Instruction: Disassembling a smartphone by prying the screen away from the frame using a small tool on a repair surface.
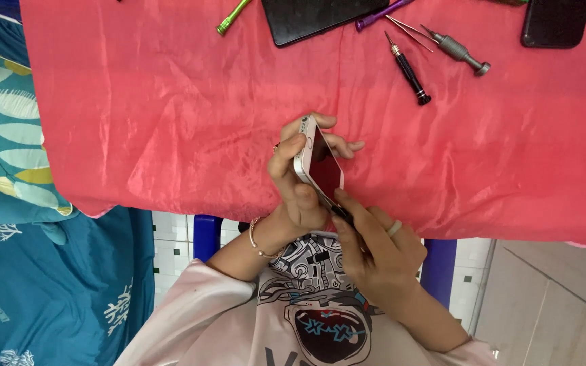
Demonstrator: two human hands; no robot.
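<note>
That phone is in the middle of the frame, held up on edge above the red cloth. Your left hand is wrapped tight round its sides, the right hand pinches a small dark tool at its lower end. I'd guess it's light, stiff, slick, glass cracks easily, so hold the edges. Upper frame: four screwdrivers, one pair of tweezers, two dark slabs.

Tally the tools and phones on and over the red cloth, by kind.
Screwdrivers: 4 (green-handled, purple-handled, black-handled, grey metal)
Thin metal tweezers: 1
Phones: 3 (white one held in both hands, two black slabs)
Total: 8
</note>
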